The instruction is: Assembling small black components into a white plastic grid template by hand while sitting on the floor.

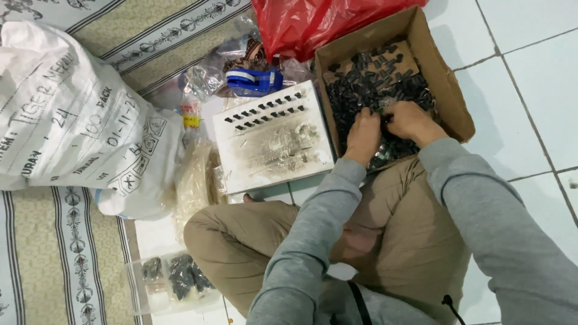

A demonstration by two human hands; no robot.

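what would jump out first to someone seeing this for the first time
Both hands, the left hand and the right hand, are dug into a cardboard box full of small black parts at upper right. Beside it, in the middle, lies a white tray with rows of the same black pieces along its top. A bright red plastic bag sits at the top edge, and a big white sack with handwriting fills the left.

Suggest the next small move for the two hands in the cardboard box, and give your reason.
Probably lift a few small black parts out toward the white tray. Both the left hand and right hand are buried in the cardboard box, and only the tray's upper rows are filled.
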